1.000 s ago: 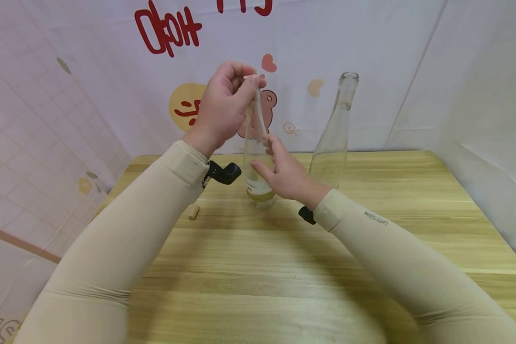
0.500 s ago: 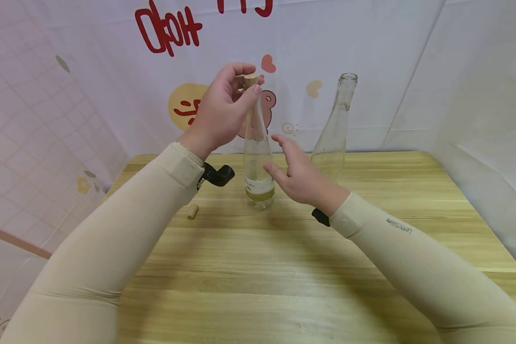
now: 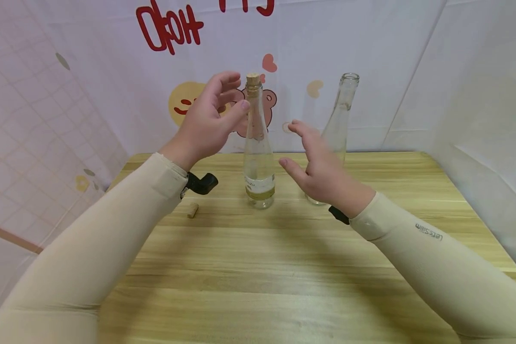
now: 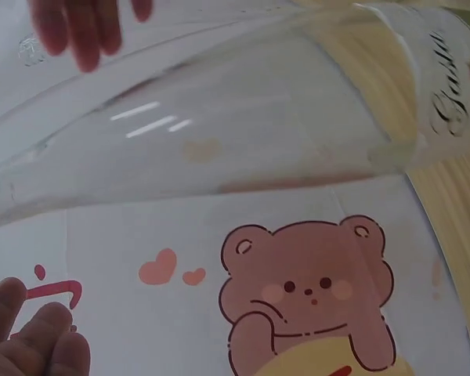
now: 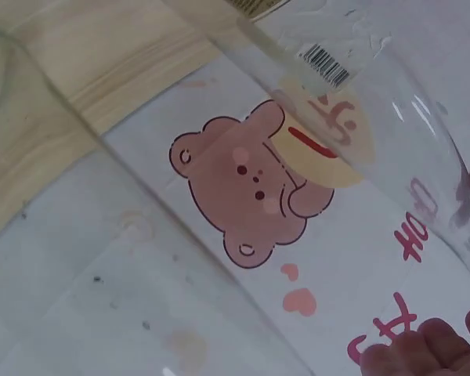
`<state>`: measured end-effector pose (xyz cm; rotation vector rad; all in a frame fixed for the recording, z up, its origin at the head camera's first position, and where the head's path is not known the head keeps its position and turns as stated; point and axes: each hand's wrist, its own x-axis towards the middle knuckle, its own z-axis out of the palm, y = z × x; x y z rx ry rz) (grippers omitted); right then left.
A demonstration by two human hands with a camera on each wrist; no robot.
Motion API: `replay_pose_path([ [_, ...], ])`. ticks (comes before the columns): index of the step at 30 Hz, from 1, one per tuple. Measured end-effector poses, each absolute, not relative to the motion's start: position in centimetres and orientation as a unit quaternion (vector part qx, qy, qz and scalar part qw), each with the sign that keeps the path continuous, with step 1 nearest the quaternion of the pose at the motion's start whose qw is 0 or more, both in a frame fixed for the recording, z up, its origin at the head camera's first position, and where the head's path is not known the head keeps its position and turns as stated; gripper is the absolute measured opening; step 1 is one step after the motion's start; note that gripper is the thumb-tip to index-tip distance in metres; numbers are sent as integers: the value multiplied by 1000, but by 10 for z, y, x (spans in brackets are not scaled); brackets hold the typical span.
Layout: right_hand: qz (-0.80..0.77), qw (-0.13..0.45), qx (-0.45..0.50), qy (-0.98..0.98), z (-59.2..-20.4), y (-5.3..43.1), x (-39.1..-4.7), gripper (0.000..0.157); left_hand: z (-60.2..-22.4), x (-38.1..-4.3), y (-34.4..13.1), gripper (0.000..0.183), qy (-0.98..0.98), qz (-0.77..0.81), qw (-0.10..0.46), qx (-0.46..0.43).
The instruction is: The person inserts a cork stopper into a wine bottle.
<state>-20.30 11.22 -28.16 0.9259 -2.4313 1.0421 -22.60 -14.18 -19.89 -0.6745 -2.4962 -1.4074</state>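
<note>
A clear glass bottle (image 3: 258,157) with a white and gold label stands upright on the table, a cork (image 3: 252,79) seated in its mouth and part of it showing above the rim. Just left of the neck is my left hand (image 3: 208,117), fingers loosely bent and holding nothing. My right hand (image 3: 320,167) is spread between this bottle and a second clear bottle (image 3: 336,136), covering part of the latter. That second bottle has an uncovered mouth. In the left wrist view the labelled bottle (image 4: 243,117) crosses the frame; both bottles overlap the right wrist view.
A second, loose cork (image 3: 192,210) lies on the wooden table (image 3: 258,267), left of the labelled bottle. Behind the table hangs a white printed cloth (image 3: 370,38) with red letters and a bear. Black wrist cameras (image 3: 202,184) project below the cuffs.
The left hand has let go of the cork and drawn left and down. The right hand has released the labelled bottle and moved right, in front of the other bottle.
</note>
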Motion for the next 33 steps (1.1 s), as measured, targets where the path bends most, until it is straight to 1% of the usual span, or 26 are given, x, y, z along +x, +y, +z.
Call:
replay_pose_path([
  [4,341,226,330,-851,-281,122,-201,65,-202,-223,-150,62,-864,-445,94,-215],
  [14,300,334,344,-824,-281,140,-202,65,-214,-217,-169,71,-911,-361,71,-188],
  [20,283,369,364,-807,-281,145,-200,61,-222,-216,-178,73,-922,-332,68,-189],
  [26,293,402,347,-795,-282,151,-203,59,-230,-214,-188,75,-931,-310,57,-181],
  [33,309,418,328,-789,-284,158,-207,65,-241,-212,-202,75,-938,-303,37,-164],
])
